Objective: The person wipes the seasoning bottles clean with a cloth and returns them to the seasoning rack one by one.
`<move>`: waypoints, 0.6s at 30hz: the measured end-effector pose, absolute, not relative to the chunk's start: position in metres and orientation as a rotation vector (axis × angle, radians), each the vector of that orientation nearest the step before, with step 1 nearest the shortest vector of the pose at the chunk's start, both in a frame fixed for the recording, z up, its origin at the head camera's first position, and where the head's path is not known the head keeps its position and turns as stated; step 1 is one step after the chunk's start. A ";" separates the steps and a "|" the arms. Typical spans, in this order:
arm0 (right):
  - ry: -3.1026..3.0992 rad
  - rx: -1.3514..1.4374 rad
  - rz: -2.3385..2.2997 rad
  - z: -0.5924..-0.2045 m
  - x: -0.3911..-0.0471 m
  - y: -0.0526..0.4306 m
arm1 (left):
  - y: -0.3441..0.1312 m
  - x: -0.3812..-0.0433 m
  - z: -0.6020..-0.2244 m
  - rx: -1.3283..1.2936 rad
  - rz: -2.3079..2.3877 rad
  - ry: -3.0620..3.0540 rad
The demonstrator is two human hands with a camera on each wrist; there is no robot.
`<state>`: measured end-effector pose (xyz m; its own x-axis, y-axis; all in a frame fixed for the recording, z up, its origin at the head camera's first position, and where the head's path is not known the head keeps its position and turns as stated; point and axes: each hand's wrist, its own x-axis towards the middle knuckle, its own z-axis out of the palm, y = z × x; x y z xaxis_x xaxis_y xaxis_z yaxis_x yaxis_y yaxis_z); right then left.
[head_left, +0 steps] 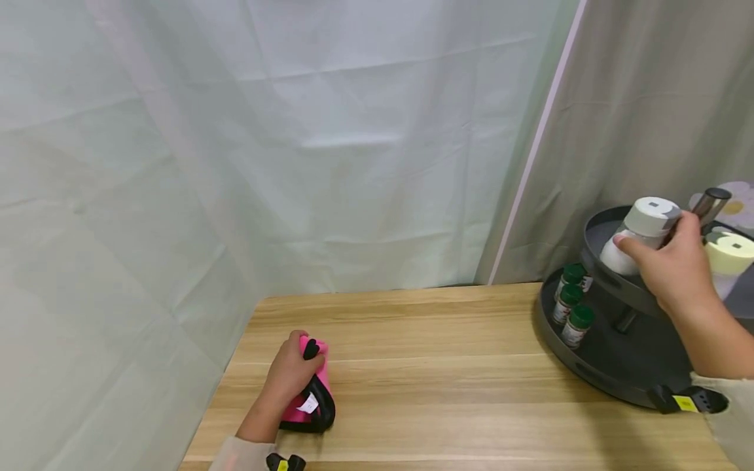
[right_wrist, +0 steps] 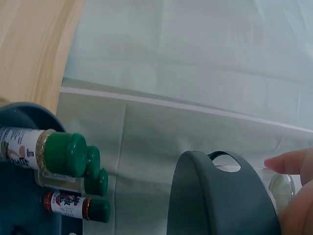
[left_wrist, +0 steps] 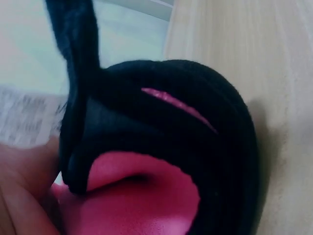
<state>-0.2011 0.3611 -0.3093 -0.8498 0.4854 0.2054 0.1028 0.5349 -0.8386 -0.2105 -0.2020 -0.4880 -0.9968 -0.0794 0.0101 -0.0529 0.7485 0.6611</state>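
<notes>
My left hand [head_left: 290, 371] grips a pink, pouch-like fabric piece [head_left: 326, 376] with thick black trim and a white tag, low over the wooden table. In the left wrist view its black loop [left_wrist: 78, 44] stands up and the pink inside shows. On the right, my right hand [head_left: 677, 268] holds a clear jar with a white lid [head_left: 650, 216] and white contents, thumb on its near left side. That jar is at the upper tier [head_left: 607, 229] of a dark two-tier stand; whether it touches the tier is unclear.
Several green-capped spice bottles [head_left: 569, 304] stand on the lower tier [head_left: 618, 366]. Beside my right hand are a yellow-lidded jar [head_left: 730, 252] and a metallic cylinder [head_left: 713, 203]. Pale curtains [head_left: 365, 144] hang behind the table [head_left: 436, 366].
</notes>
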 end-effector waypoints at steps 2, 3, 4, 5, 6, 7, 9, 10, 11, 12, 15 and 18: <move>-2.389 -0.480 1.226 -0.309 -0.200 0.362 | -0.202 -0.210 -0.489 0.117 -1.091 -2.911; -2.403 -0.480 1.213 -0.308 -0.199 0.362 | -0.201 -0.209 -0.490 0.125 -1.093 -2.918; -2.417 -0.480 1.195 -0.308 -0.198 0.363 | -0.201 -0.208 -0.490 0.134 -1.095 -2.925; -2.431 -0.479 1.178 -0.308 -0.197 0.364 | -0.200 -0.208 -0.491 0.140 -1.094 -2.933; -2.442 -0.478 1.160 -0.308 -0.196 0.366 | -0.200 -0.207 -0.492 0.150 -1.094 -2.943; -2.452 -0.477 1.141 -0.308 -0.194 0.367 | -0.200 -0.207 -0.493 0.152 -1.091 -2.951; -2.469 -0.469 1.109 -0.309 -0.192 0.368 | -0.200 -0.206 -0.494 0.156 -1.089 -2.963; -2.477 -0.462 1.099 -0.309 -0.190 0.369 | -0.200 -0.206 -0.494 0.157 -1.084 -2.967; -2.485 -0.454 1.090 -0.309 -0.189 0.370 | -0.200 -0.206 -0.494 0.156 -1.080 -2.969; -2.497 -0.447 1.074 -0.309 -0.188 0.371 | -0.200 -0.205 -0.493 0.156 -1.078 -2.971; -2.532 -0.428 1.034 -0.310 -0.186 0.373 | -0.200 -0.203 -0.493 0.161 -1.064 -2.978; -2.556 -0.412 0.986 -0.312 -0.184 0.376 | -0.201 -0.201 -0.492 0.161 -1.055 -2.985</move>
